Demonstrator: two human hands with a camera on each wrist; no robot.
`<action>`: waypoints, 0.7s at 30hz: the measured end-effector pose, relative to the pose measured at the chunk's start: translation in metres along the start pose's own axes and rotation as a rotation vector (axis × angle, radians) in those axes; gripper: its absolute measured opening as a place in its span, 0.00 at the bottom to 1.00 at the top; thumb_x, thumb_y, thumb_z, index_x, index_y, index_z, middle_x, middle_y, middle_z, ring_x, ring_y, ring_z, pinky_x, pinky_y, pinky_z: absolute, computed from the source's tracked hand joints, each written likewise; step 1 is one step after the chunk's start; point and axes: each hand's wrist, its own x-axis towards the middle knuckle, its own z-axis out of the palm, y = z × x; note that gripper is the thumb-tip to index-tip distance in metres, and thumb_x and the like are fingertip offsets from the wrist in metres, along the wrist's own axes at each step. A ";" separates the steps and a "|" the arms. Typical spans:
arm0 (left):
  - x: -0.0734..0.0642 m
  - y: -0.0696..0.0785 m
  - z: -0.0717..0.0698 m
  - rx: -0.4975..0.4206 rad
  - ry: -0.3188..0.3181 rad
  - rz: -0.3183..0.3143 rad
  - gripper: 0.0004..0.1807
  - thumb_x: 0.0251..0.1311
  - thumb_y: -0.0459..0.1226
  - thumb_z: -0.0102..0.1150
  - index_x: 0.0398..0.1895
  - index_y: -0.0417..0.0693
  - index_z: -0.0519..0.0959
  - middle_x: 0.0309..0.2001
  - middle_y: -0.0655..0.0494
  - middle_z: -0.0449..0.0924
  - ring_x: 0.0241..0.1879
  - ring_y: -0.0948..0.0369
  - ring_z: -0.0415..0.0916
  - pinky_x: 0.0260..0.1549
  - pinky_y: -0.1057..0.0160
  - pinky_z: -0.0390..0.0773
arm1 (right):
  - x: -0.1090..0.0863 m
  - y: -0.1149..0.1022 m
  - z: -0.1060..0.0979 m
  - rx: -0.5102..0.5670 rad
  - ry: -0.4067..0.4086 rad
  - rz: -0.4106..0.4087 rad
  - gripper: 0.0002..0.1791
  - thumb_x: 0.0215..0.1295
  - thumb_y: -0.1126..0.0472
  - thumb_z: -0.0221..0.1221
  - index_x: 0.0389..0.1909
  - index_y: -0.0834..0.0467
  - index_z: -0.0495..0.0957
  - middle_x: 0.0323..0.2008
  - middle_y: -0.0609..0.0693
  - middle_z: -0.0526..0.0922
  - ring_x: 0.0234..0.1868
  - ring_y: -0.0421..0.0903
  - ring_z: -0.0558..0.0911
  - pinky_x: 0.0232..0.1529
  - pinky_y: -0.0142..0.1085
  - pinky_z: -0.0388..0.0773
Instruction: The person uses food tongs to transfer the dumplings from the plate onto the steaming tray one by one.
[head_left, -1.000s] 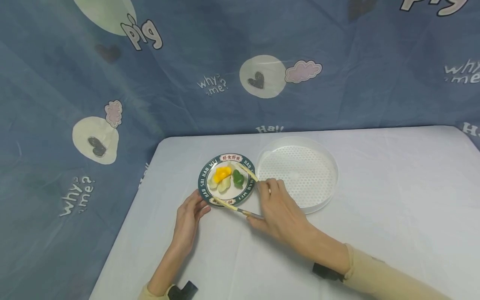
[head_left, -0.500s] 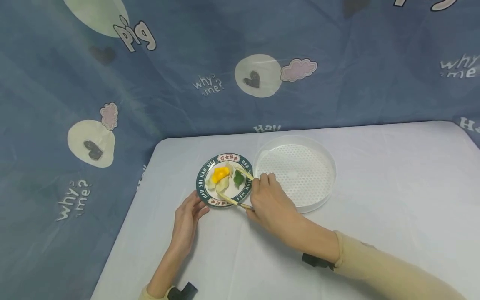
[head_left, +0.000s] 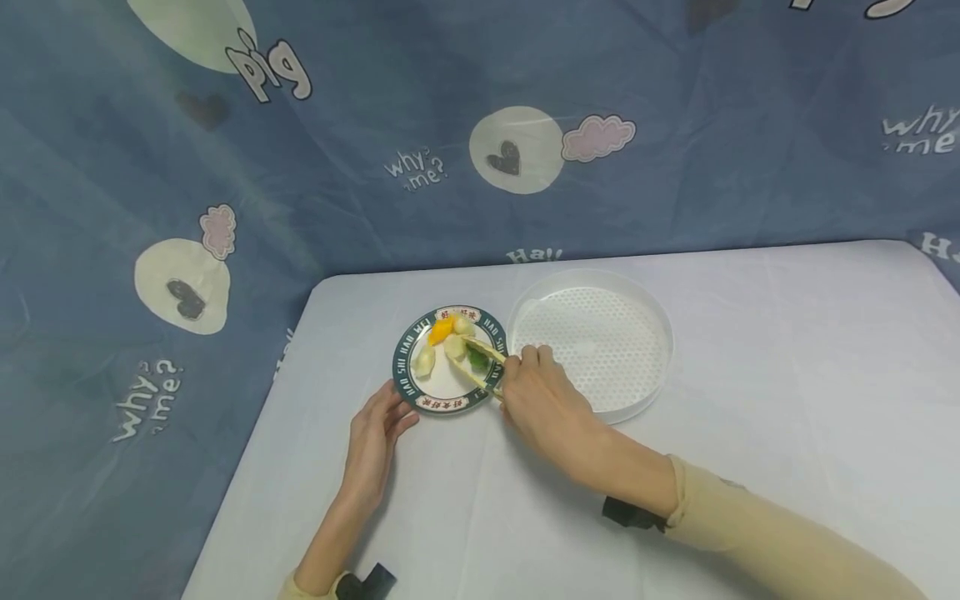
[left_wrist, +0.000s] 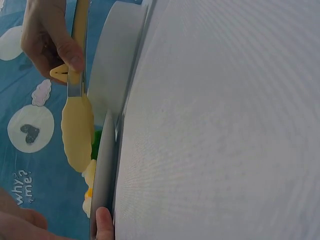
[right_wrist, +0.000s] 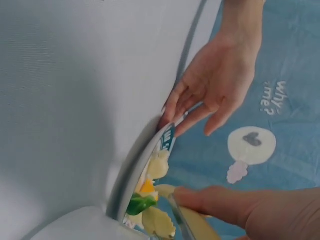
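Note:
My right hand (head_left: 551, 412) grips tongs (left_wrist: 77, 130) with pale yellow, wavy-edged heads and metal arms. The tong heads reach over a small plate (head_left: 444, 404) with a dark green lettered rim, close around a pale dumpling-shaped piece (head_left: 454, 347). Between the tong arms shows a green food piece (head_left: 477, 360), partly covered. Further back on the plate sits an orange-yellow piece (head_left: 441, 331), beside another pale piece (head_left: 463, 325). One more pale piece (head_left: 424, 362) lies apart at the left. My left hand (head_left: 372, 437) touches the plate's near-left rim with extended fingertips, thumb free.
Right of the plate, almost against it, stands a round white tray (head_left: 600, 350) with a dotted floor and raised wall. Both rest on a white-covered table (head_left: 787, 400). A blue printed cloth (head_left: 360, 100) hangs behind and at the left.
The tongs' heads have drawn together over the plate. The orange-yellow piece has shifted back, and a pale piece now sits between the tong heads. The left hand stays at the rim.

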 end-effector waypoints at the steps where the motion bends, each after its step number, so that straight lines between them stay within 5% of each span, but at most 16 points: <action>1: 0.000 0.000 0.000 0.001 0.000 -0.003 0.34 0.88 0.50 0.31 0.86 0.42 0.54 0.77 0.46 0.67 0.72 0.54 0.74 0.61 0.78 0.84 | 0.000 0.000 0.000 -0.004 0.009 0.001 0.23 0.68 0.50 0.73 0.41 0.69 0.81 0.29 0.54 0.76 0.31 0.48 0.69 0.28 0.34 0.70; 12: -0.001 0.001 0.000 0.010 0.005 -0.002 0.33 0.88 0.49 0.31 0.86 0.42 0.54 0.78 0.46 0.66 0.71 0.54 0.73 0.60 0.79 0.84 | -0.003 -0.009 0.002 -0.186 0.112 0.029 0.07 0.68 0.69 0.67 0.34 0.65 0.78 0.26 0.52 0.70 0.30 0.46 0.62 0.24 0.30 0.59; 16: 0.000 0.001 0.000 0.009 0.007 0.001 0.33 0.88 0.49 0.32 0.86 0.43 0.55 0.77 0.46 0.67 0.71 0.54 0.74 0.59 0.79 0.84 | -0.002 -0.014 0.003 -0.221 0.113 0.063 0.06 0.70 0.69 0.65 0.34 0.65 0.78 0.27 0.51 0.68 0.31 0.46 0.60 0.27 0.31 0.54; 21: 0.000 0.001 0.000 0.007 0.009 -0.005 0.33 0.87 0.48 0.34 0.86 0.43 0.55 0.77 0.46 0.68 0.72 0.54 0.74 0.58 0.79 0.84 | -0.003 -0.017 0.004 -0.239 0.069 0.042 0.04 0.69 0.70 0.66 0.34 0.66 0.82 0.27 0.53 0.75 0.30 0.47 0.69 0.27 0.30 0.69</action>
